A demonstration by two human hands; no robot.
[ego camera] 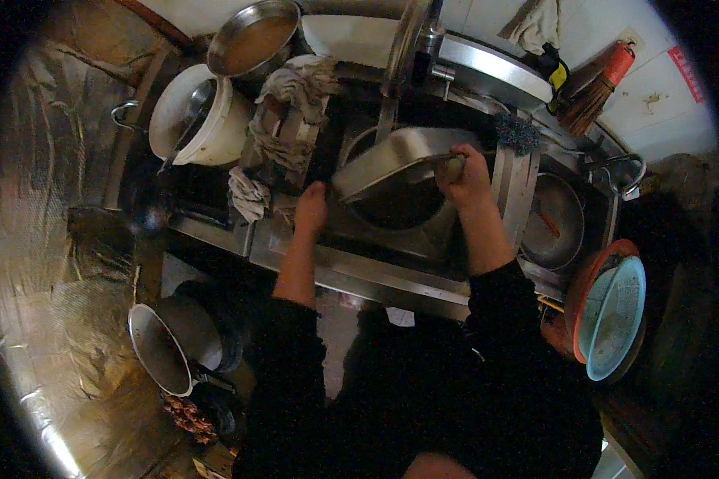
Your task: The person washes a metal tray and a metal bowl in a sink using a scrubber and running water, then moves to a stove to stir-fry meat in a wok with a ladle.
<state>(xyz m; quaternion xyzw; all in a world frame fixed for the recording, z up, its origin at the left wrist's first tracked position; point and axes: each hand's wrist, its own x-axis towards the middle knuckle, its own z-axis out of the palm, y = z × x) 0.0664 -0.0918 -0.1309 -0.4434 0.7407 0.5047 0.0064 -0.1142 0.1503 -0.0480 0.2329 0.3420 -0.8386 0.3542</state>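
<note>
Tilted over a large dark wok (395, 206) on the steel stove (389, 281) is a rectangular metal pan (383, 161). My right hand (468, 179) grips its right end. A small brownish thing shows at those fingers, too blurred to name. At the pan's left corner is my left hand (311, 206), its thumb up and its other fingers mostly hidden; it seems to hold that end. A metal swing spout (395, 60) comes down behind the pan, and its lower end meets the wok's far side.
Left of the wok are crumpled rags (296, 90), a white bucket (230, 129) with a ladle, and a metal basin (257, 45) of brownish liquid. A wire scrubber (517, 133) and a second wok (554, 245) are right. Plastic basins (614, 317) and a pot (198, 329) flank me.
</note>
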